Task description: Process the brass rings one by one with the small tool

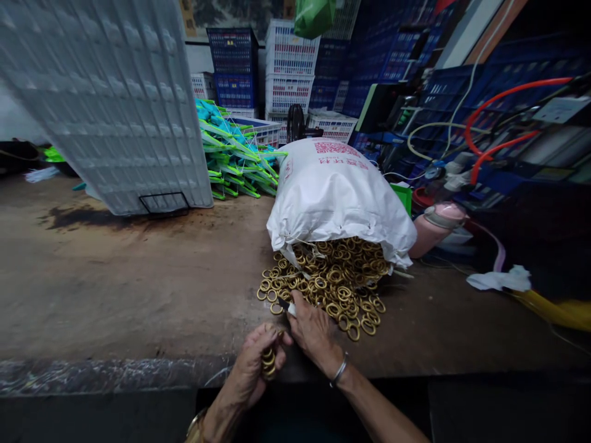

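Note:
A white woven sack (339, 197) lies on its side on the brown worktable (115, 289), and a heap of brass rings (332, 283) spills from its mouth. My left hand (256, 366) is curled near the table's front edge around a small stack of brass rings (268, 362). My right hand (314, 329) sits at the near edge of the heap, fingers pinched around a thin white-and-dark tool (287, 306) that points into the rings. A metal bangle circles my right wrist.
A big white perforated panel (111, 98) leans at the back left. Green and blue flat packs (233, 154) are piled behind the sack. Blue and white crates (286, 61) stack at the rear. Machinery with red hoses (503, 117) fills the right side.

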`<state>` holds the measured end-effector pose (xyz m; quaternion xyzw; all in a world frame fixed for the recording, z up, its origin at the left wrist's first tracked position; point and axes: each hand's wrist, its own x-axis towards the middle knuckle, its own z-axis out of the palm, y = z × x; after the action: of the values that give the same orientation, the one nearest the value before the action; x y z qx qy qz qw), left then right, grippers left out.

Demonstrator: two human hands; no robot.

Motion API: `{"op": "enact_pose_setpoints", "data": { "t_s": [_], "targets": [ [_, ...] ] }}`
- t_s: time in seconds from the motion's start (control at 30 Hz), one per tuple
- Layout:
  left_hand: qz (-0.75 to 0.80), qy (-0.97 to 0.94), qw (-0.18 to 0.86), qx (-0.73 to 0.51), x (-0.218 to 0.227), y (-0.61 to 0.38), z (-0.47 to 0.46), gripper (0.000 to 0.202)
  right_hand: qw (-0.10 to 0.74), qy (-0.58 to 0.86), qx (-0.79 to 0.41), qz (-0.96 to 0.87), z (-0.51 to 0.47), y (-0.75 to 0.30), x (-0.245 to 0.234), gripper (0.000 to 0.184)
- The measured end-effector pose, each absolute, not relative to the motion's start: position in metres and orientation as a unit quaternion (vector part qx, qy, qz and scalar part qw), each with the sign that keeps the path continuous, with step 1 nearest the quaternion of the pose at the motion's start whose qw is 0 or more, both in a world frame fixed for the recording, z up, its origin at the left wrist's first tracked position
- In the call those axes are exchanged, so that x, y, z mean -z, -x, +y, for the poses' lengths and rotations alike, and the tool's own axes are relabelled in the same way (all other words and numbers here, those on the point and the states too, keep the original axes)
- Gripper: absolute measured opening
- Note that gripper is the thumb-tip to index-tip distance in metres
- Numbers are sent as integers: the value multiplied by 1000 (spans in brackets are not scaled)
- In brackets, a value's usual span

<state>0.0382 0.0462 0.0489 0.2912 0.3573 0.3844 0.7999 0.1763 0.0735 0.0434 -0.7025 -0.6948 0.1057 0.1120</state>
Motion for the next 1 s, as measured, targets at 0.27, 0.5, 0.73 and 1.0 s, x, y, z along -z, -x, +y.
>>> {"op": "enact_pose_setpoints", "data": {
  "t_s": [0.27,0.5,0.73,1.0],
  "targets": [
    [318,-187,841,-397,-49,-34,52,28,118,702,-93,-696,79,-177,-38,11],
    [309,-111,856,-401,-41,-34,56,23,166,676,-112,-709,74,-182,-39,12],
    [376,-225,806,-399,-49,-45,56,24,305,658,-283,-628,69,-192,-37,10],
    [440,-546,577,-419,-46,-60,54,17,414,577,-593,-379,60,-202,-46,19]
  ]
}}
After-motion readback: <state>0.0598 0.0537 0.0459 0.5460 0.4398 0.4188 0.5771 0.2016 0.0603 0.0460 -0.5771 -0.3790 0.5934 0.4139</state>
